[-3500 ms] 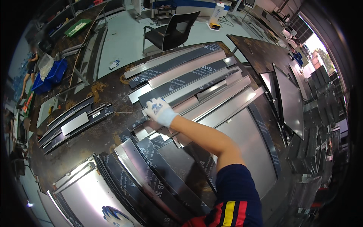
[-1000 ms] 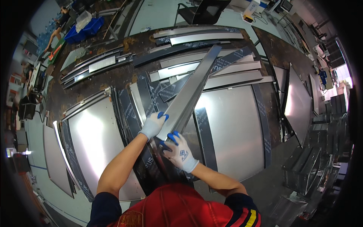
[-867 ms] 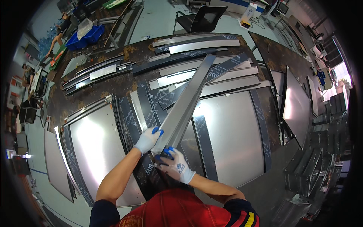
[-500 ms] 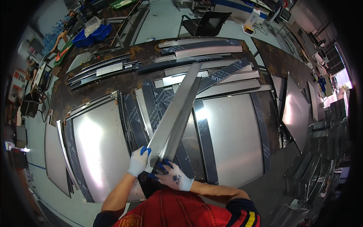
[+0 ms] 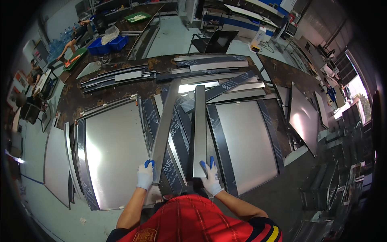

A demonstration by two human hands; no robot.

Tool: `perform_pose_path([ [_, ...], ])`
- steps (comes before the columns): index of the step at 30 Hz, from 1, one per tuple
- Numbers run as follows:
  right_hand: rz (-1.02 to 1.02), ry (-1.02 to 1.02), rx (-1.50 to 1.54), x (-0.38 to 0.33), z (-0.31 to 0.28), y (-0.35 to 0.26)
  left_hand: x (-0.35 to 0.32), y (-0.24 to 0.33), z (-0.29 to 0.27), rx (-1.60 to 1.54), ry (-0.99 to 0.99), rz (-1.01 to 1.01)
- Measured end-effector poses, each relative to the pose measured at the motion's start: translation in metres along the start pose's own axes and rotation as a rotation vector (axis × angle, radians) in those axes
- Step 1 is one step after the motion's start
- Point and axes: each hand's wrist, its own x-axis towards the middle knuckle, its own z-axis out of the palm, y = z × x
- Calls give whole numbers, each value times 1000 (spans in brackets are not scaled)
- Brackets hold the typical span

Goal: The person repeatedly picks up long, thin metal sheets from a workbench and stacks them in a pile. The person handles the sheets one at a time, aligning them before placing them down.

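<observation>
**Inspector:** Hands?

**Assistant:** Left hand [image 5: 145, 175] is closed on the near end of the left metal strip [image 5: 164, 129]; right hand [image 5: 210, 179] grips the right metal strip [image 5: 199, 131]. Half a second ago both held what looked like one piece; now two lie side by side, so they are being separated.

**Inspector:** Materials?

**Assistant:** Long, flat, brushed steel. Shiny sheets [image 5: 115, 153] flank them on the rusty brown table [image 5: 70, 101].
</observation>
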Motion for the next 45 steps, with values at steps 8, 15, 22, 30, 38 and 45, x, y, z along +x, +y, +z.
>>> perform_pose_path([
  [8,285,-288,848,15,31,-13,-50,-17,38,-167,9,-61],
  [15,669,206,1306,59,90,-6,-59,-7,59,-989,-279,-356],
  [22,616,-131,1146,109,101,20,-39,13,72,-137,-155,122],
  [30,535,172,937,130,92,-8,-18,43,98,242,-171,325],
  [38,461,454,797,183,73,26,26,82,79,-55,-19,275],
  [45,417,741,597,415,3,161,45,15,96,57,-83,-101],
])
